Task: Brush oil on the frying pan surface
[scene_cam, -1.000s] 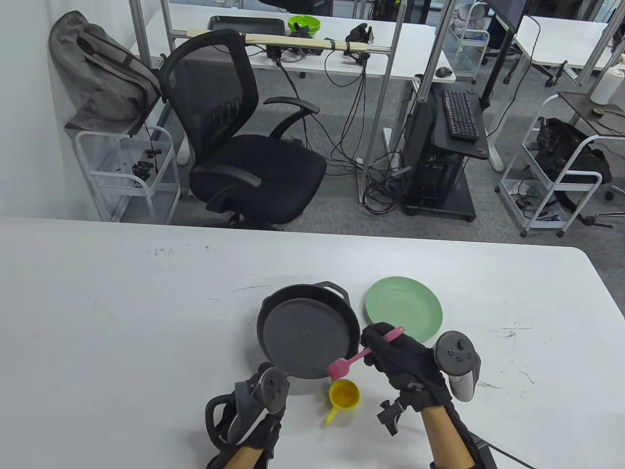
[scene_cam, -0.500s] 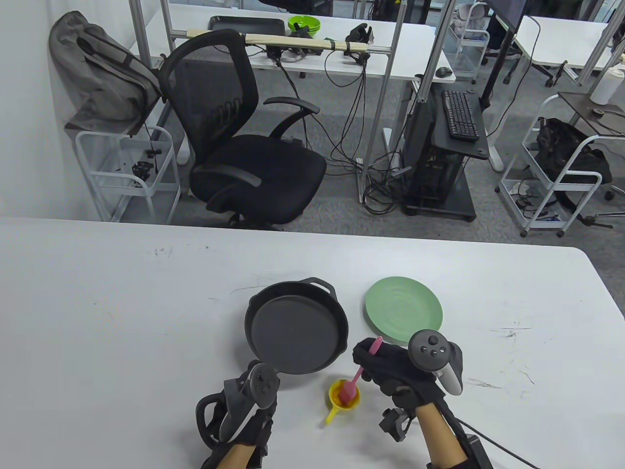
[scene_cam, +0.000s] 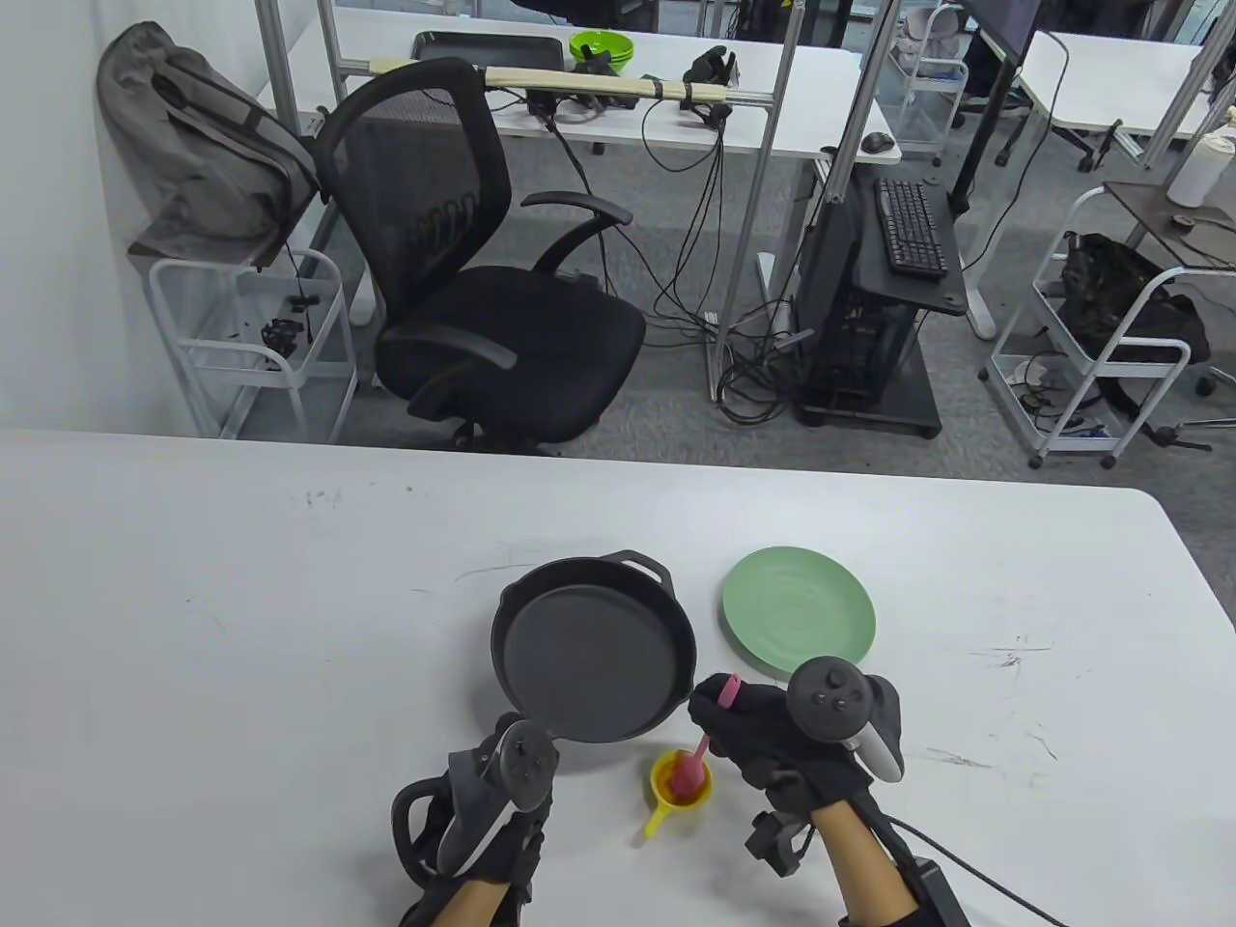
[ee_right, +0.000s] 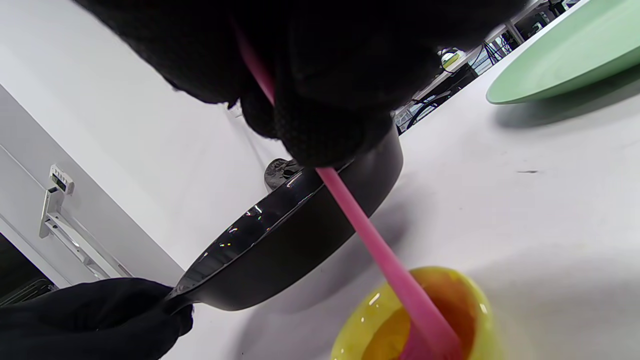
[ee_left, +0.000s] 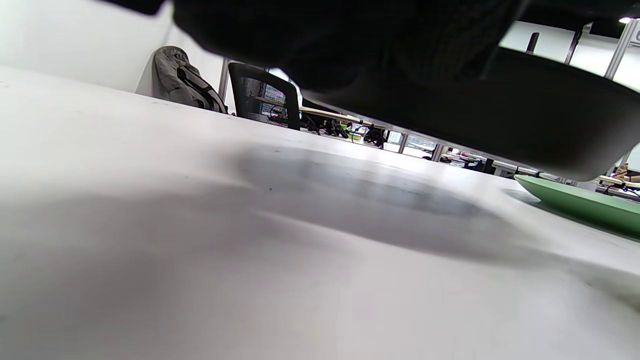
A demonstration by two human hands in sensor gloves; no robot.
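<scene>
Black cast-iron frying pan [scene_cam: 592, 660] held off the white table [scene_cam: 241, 628] while a pink brush dips into oil.

The pan sits near the table's front edge, its underside clear of the tabletop in the left wrist view; the left hand [scene_cam: 492, 821] grips its handle at the near rim. Just right of the pan's near edge stands a small yellow cup of oil [scene_cam: 682, 784], with the pink silicone brush [ee_right: 370, 240] standing head-down inside it. The right hand [scene_cam: 772, 739] is closed around the brush's handle, the handle's tip poking out above the glove. A pale green round plate [scene_cam: 799, 623] lies on the table beyond the right hand, beside the pan.
</scene>
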